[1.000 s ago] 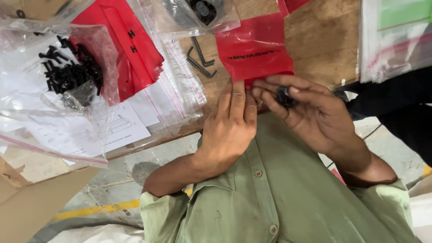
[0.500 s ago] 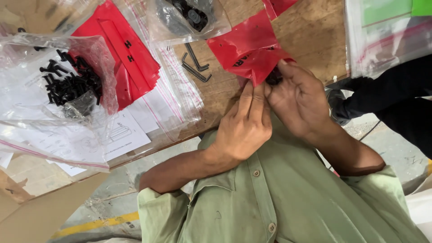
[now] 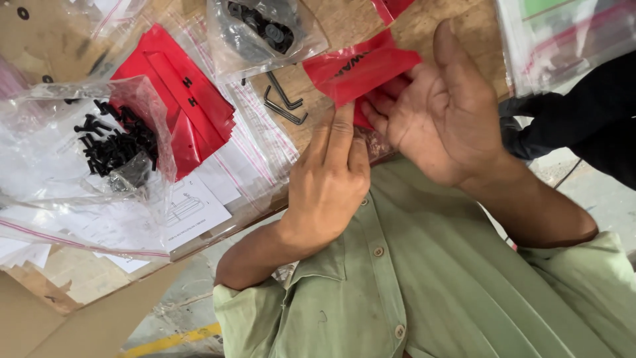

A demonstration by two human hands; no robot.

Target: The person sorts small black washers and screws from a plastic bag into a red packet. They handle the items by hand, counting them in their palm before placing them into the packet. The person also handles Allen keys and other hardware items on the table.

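Note:
A small red plastic bag point(image 3: 361, 66) lies at the near edge of the wooden table point(image 3: 464, 16). My left hand point(image 3: 328, 179) pinches the bag's lower edge with its fingertips. My right hand point(image 3: 447, 113) is turned palm up beside it, thumb stretched upward. Its fingertips are tucked into the bag's mouth and hidden by the red plastic. No black parts show in the palm.
Two black hex keys point(image 3: 283, 99) lie left of the bag. Further left are a stack of red bags point(image 3: 182, 99), a clear bag of black screws point(image 3: 112, 142) and a printed sheet point(image 3: 192, 212). Another clear bag of black parts point(image 3: 265, 30) sits above. Another person's dark sleeve point(image 3: 583, 113) is at right.
The small black parts held in my right hand went up to the bag's mouth and are out of sight. That hand has turned palm up. The left hand kept hold of the bag.

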